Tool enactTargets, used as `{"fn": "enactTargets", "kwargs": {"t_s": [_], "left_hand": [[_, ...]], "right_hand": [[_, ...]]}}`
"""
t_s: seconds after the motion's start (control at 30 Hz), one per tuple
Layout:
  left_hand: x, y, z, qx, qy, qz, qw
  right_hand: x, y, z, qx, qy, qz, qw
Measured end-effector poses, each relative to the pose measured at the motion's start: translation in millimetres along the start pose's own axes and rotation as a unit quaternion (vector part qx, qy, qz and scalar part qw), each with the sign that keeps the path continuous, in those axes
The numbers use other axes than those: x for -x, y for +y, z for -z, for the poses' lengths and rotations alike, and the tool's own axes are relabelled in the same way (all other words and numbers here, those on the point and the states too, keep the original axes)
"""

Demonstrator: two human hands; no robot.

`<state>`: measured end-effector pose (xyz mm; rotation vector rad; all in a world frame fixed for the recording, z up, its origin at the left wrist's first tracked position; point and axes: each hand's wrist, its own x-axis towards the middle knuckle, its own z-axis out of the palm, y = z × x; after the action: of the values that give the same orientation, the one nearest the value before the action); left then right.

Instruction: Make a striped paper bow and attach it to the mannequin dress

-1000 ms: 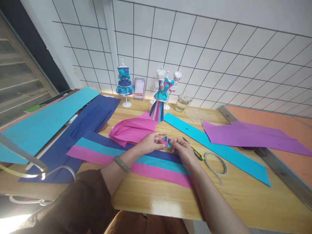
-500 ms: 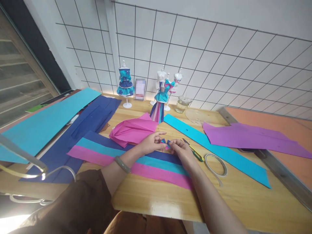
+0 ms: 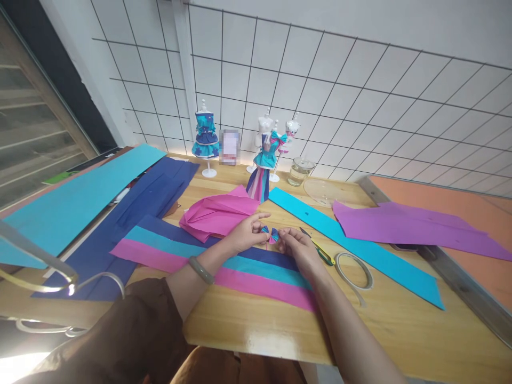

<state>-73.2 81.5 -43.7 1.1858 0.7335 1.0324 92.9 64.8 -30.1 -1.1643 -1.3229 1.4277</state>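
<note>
A small bow [image 3: 273, 235] in blue, teal and pink is pinched between my two hands above the table. My left hand [image 3: 247, 234] grips its left side with thumb and fingers, the index finger stretched out past it. At the bow's right edge, the fingertips of my right hand [image 3: 296, 246] are closed on it. Below my forearms lies a layered strip of paper [image 3: 256, 266] in navy, teal and pink. Crumpled pink paper [image 3: 220, 213] rests just beyond my left hand. A yellow-green cutter [image 3: 323, 254] and a tape roll [image 3: 354, 270] are right of my right hand.
Small dress forms stand at the back, one in a blue tiered dress [image 3: 206, 136], another in a teal dress [image 3: 264, 157]. A glass jar [image 3: 301, 170] is beside them. Teal strip [image 3: 360, 250], purple paper [image 3: 408, 226] and navy paper [image 3: 152, 197] lie around.
The bow has turned slightly in my fingers and shows more of its fan-shaped folds. My right fingers have shifted a little on its edge; my arms stay nearly still.
</note>
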Motion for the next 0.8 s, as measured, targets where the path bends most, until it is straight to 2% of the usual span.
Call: {"fn": "enactTargets", "kwargs": {"t_s": [0.33,0.8], "left_hand": [[-2.6,-2.1,0.7,-0.051,0.017,-0.016,0.998],[-1.9,0.1,-0.4,-0.044,0.009,-0.013,0.999]], "right_hand": [[0.3,-1.2,-2.0,0.084,-0.028,0.014,0.996],[-0.9,3.1,-0.9,0.074,-0.011,0.011,0.997]]}}
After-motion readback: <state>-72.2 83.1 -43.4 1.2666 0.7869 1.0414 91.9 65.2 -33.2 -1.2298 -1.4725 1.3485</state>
